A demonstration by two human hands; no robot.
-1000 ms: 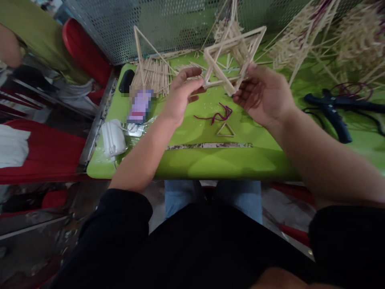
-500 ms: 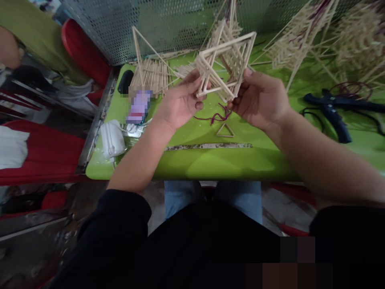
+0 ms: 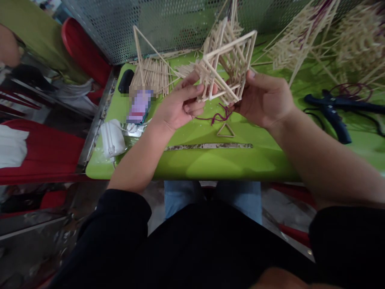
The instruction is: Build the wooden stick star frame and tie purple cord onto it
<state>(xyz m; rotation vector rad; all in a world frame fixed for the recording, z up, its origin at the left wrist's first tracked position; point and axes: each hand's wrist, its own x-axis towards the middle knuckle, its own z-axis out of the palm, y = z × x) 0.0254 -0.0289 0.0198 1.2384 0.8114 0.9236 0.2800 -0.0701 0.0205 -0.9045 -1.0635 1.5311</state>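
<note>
Raised over the green table is a lattice frame of pale wooden sticks, made of stacked triangles. My left hand grips its lower left corner, fingers closed round the sticks. On the other side my right hand holds the lower right edge, thumb in front, some fingers hidden behind. Below the frame lie a purple cord and a small stick triangle. Closer to me rests a flat, speckled strip.
A blue glue gun lies at right, with more stick lattices behind it. At left are loose sticks, a phone and a white charger. A perforated metal panel borders the back. Part of another person shows far left.
The stick frame has turned slightly in my hands and shifted a little to the right. My left fingers have changed their hold at its lower left corner.
</note>
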